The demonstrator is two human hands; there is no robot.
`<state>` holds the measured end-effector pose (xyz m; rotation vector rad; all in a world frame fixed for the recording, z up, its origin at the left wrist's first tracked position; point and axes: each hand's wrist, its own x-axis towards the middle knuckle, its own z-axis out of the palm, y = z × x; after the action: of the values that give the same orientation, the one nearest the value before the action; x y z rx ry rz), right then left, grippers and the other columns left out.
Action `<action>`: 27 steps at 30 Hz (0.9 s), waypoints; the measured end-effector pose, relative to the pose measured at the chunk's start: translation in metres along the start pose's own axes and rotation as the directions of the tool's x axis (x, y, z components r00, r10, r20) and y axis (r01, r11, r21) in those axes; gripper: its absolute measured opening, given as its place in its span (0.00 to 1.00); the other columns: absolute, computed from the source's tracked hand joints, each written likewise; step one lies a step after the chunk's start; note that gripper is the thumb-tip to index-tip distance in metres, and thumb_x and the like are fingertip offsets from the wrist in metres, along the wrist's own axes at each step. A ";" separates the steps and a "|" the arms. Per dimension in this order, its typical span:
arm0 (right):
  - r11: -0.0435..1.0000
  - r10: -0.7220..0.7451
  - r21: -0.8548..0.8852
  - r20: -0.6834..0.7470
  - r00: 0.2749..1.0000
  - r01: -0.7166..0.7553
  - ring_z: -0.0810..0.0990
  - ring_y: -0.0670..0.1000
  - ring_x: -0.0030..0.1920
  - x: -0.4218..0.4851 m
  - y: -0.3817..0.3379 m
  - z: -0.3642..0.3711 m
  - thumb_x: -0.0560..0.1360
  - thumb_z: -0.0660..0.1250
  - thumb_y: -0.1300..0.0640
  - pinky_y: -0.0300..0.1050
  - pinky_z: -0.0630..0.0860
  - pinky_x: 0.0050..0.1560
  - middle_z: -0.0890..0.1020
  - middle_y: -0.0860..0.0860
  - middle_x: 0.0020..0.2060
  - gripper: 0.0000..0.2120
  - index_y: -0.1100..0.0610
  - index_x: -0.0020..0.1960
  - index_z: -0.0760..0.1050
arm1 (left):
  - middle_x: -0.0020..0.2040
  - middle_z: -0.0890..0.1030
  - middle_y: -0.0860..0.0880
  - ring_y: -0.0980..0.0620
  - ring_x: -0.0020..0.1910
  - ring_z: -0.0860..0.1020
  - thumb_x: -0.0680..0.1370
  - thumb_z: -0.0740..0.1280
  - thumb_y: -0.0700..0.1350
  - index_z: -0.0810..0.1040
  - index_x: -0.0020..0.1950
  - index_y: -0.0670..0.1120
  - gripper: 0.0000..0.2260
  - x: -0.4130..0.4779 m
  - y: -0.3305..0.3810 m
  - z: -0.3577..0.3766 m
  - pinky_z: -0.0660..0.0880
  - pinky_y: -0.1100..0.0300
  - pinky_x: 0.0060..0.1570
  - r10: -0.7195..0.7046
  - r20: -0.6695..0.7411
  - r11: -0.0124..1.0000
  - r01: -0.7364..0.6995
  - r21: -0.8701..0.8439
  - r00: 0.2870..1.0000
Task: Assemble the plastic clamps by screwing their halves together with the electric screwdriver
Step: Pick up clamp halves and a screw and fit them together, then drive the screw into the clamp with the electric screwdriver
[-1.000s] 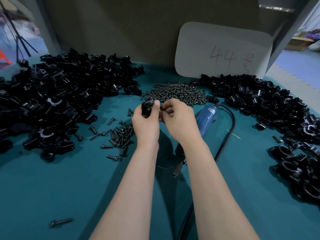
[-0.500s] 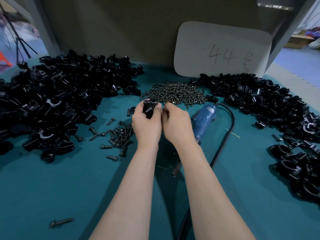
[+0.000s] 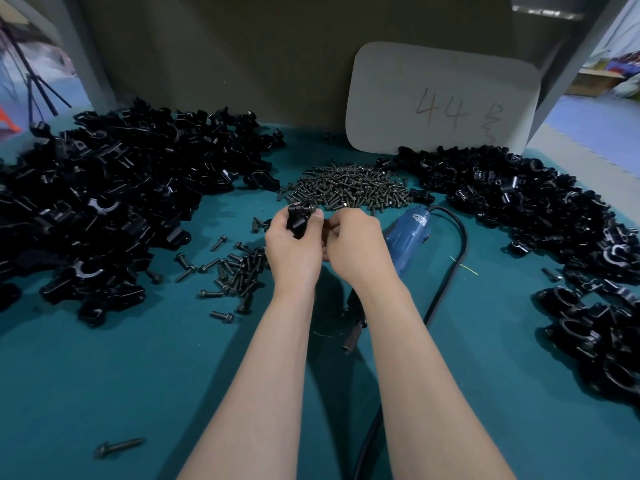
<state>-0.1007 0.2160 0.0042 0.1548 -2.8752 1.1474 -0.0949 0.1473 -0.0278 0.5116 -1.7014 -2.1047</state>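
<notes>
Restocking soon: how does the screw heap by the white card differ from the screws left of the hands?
The back heap is bigger and dense; the near scatter is smaller and loose, some screws lying apart. The back heap lies near the white card, the near scatter beside the left hand. Both are dark screws on the teal table.

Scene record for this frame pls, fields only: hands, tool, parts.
left hand: grips a black clamp above the table
right hand: fingers curled beside the clamp; what it holds is hidden
screwdriver: blue, lying on the table right of the hands, no hand on it
screws: screw heap behind the hands; loose screws to their left
clamp parts: left heap and right heap, both black
card: marked 44, leaning at the back
</notes>
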 end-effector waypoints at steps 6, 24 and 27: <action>0.996 -0.045 -0.078 -0.010 0.999 0.044 0.78 0.59 0.38 -0.002 0.003 0.004 0.81 0.57 0.54 0.49 0.75 0.39 0.81 0.60 0.40 0.16 0.63 0.41 0.74 | 0.49 0.82 0.46 0.52 0.46 0.79 0.78 0.68 0.43 0.76 0.50 0.50 0.03 0.000 0.002 -0.001 0.74 0.68 0.43 0.032 0.000 0.999 -0.032 -0.014 0.999; 0.758 0.489 0.554 -0.134 0.862 -0.343 0.72 0.50 0.31 0.012 0.075 -0.049 0.71 0.69 0.56 0.42 0.69 0.30 0.75 0.54 0.36 0.10 0.61 0.43 0.71 | 0.43 0.79 0.53 0.48 0.47 0.80 0.78 0.68 0.43 0.72 0.44 0.54 0.08 0.006 -0.004 -0.006 0.76 0.54 0.56 -0.090 0.046 0.992 0.085 0.092 0.995; 0.258 0.526 0.956 -0.019 0.851 -0.138 0.78 0.51 0.40 0.012 0.072 -0.052 0.72 0.66 0.64 0.45 0.80 0.43 0.77 0.55 0.41 0.04 0.60 0.43 0.70 | 0.48 0.80 0.50 0.47 0.50 0.80 0.79 0.67 0.44 0.74 0.50 0.49 0.03 0.007 -0.003 -0.007 0.76 0.53 0.56 -0.059 0.038 0.985 0.052 0.162 0.998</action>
<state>-0.1200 0.3022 -0.0064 -0.6357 -1.5516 2.4986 -0.0971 0.1386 -0.0329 0.5704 -1.9135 -2.0398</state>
